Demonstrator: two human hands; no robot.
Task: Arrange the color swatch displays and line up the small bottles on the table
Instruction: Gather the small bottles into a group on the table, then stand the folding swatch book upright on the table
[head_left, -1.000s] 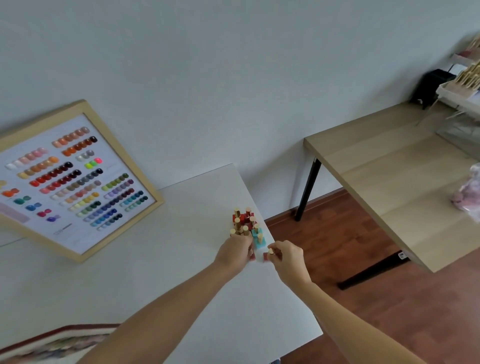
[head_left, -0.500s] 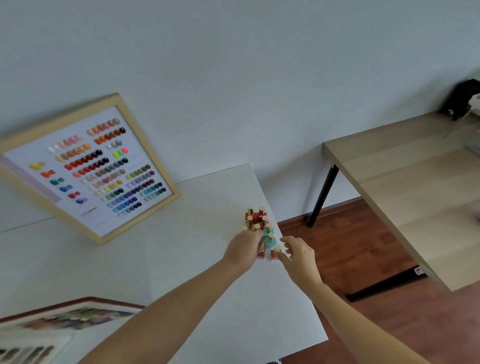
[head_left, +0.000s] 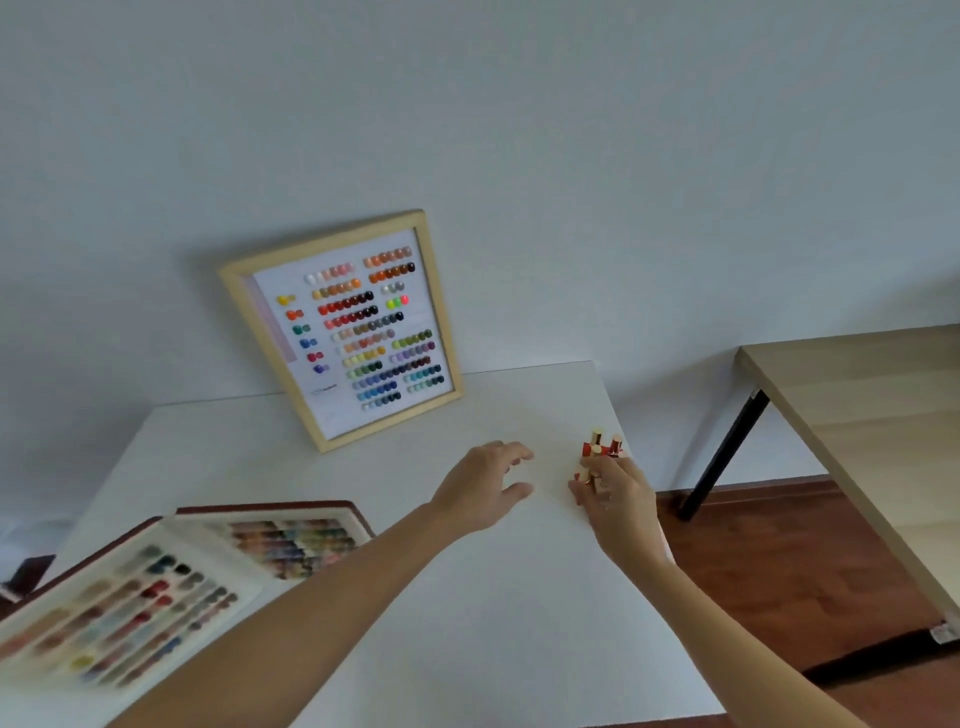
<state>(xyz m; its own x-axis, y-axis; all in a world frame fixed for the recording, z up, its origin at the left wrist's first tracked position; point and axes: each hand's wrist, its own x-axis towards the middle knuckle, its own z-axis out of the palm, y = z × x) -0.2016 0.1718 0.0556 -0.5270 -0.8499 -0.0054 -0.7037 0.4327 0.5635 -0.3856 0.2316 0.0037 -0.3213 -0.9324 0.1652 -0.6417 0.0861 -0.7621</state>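
Observation:
A wood-framed color swatch board (head_left: 343, 327) leans against the wall at the back of the white table (head_left: 467, 597). An open swatch book (head_left: 156, 587) with a dark red cover lies at the near left. A cluster of small red bottles with gold caps (head_left: 600, 449) stands near the table's right edge. My right hand (head_left: 615, 499) is against the cluster's near side, fingers curled on the bottles. My left hand (head_left: 491, 486) hovers left of the bottles, fingers spread, holding nothing.
A wooden table with black legs (head_left: 852, 415) stands to the right, across a gap of brown wood floor (head_left: 779, 561). The bottles stand close to the white table's right edge. A dark object (head_left: 28, 571) shows at the far left.
My left hand has let go of the bottle cluster and drawn away to the left, now open. My right hand has closed in on the bottles. The view has swung left.

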